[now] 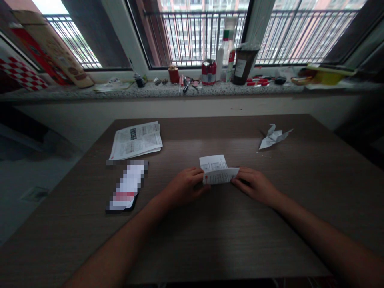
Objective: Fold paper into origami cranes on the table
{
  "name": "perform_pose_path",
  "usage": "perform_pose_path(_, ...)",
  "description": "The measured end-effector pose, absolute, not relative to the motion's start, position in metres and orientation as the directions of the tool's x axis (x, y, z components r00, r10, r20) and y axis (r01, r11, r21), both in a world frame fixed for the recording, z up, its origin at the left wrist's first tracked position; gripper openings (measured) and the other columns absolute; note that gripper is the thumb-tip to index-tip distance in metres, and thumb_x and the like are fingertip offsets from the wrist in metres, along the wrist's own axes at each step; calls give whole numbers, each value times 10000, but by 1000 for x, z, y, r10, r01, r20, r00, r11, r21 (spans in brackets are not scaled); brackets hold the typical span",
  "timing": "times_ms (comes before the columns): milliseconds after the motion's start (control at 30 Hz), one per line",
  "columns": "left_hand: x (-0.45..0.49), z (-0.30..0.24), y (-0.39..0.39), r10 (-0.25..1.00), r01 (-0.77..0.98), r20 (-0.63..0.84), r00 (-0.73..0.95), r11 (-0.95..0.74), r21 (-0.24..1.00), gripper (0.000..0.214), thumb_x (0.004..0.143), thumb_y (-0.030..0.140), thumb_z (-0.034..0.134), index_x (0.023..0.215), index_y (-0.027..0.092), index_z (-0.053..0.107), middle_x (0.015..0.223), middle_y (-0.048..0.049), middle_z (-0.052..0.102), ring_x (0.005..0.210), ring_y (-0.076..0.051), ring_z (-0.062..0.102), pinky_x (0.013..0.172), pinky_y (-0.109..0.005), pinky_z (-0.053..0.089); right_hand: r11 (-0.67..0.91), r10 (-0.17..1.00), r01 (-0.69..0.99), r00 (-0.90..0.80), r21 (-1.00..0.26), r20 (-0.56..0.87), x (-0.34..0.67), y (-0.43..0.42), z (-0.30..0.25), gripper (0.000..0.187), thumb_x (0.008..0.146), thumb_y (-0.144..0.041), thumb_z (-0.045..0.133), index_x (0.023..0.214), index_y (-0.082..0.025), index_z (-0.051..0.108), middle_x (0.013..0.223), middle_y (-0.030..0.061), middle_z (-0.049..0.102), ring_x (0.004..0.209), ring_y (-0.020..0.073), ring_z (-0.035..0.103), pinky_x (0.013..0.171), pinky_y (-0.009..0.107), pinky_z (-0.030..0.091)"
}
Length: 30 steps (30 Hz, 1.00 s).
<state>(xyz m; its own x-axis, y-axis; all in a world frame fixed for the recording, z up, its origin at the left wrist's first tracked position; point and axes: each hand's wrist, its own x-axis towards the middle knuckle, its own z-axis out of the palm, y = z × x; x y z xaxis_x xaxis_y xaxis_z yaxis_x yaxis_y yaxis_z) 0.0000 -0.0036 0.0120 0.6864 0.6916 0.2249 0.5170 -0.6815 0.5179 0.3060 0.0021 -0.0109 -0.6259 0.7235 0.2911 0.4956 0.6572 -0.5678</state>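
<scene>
The printed paper, white and with small text, is in the middle of the table; it is partly folded, with its near flap raised and the other part lying behind it. The left hand grasps the paper at its left edge, and the right hand grasps it at the right edge, so the grip of both hands is closed upon this same paper. To the left of the left hand lies a phone, whose screen is blurred by blocks. Just beyond the phone there is a stack of printed sheets. On the far right side of the table sits a white paper crane, well apart from the right hand. Behind the table, a stone windowsill carries a red can, a dark cup and many small objects
</scene>
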Motion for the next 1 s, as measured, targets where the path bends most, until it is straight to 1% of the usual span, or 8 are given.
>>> perform_pose_path(233,6,0,-1,847,624,193,495,-501,600,222,986,293,645,1168,166,651,1047,-97,746,900,-241,715,792,-392,585,542,838,606,-445,-583,317,294,2,-9,106,1006,-305,588,959,-222,633,915,69,704,852,237,662,748,359,519)
perform_pose_path(300,8,-3,0,879,616,190,438,-447,649,379,977,307,662,1318,162,580,996,-81,744,850,-225,713,760,-369,585,493,868,629,-396,-601,298,291,2,-9,109,995,-317,600,939,-224,611,863,51,684,792,222,642,702,335,487)
perform_pose_path(400,10,-9,1,903,636,209,375,-415,651,764,953,292,692,1595,173,295,1000,-67,732,862,-232,707,806,-393,593,431,900,642,-352,-634,256,288,4,-10,101,977,-326,625,971,-225,620,840,30,676,753,208,633,678,317,460)
perform_pose_path(533,11,-14,3,889,704,308,340,-458,543,1002,914,297,743,1666,172,92,1296,-166,627,1178,-323,624,1033,-524,524,373,924,611,-310,-698,223,286,7,-12,157,952,-331,666,1062,-224,634,810,11,679,716,195,632,669,309,459)
perform_pose_path(633,11,-11,4,872,735,331,360,-484,475,931,925,299,730,1663,212,169,1474,-184,491,1353,-352,495,1137,-552,443,353,933,603,-284,-716,221,287,8,-14,226,931,-338,706,1105,-220,624,781,-5,667,678,185,623,653,305,457)
perform_pose_path(733,10,-8,4,844,739,304,441,-534,410,659,983,287,645,1589,282,388,1589,-123,403,1449,-333,403,1196,-537,382,401,914,612,-311,-681,259,287,9,-15,250,938,-322,708,1155,-217,644,802,-1,658,696,187,618,675,314,463)
perform_pose_path(833,10,-8,3,815,732,258,519,-579,359,455,1031,277,556,1486,268,537,1608,-89,424,1482,-311,377,1228,-537,334,485,873,609,-379,-628,307,287,11,-18,241,978,-301,660,1203,-220,685,907,41,681,805,211,642,758,341,491)
perform_pose_path(1000,11,-6,2,807,731,216,550,-590,342,391,1074,298,485,1444,239,594,1530,-94,531,1428,-294,446,1220,-536,325,574,818,606,-455,-552,351,288,12,-22,244,1029,-279,577,1216,-239,729,1019,92,688,928,243,653,826,390,520)
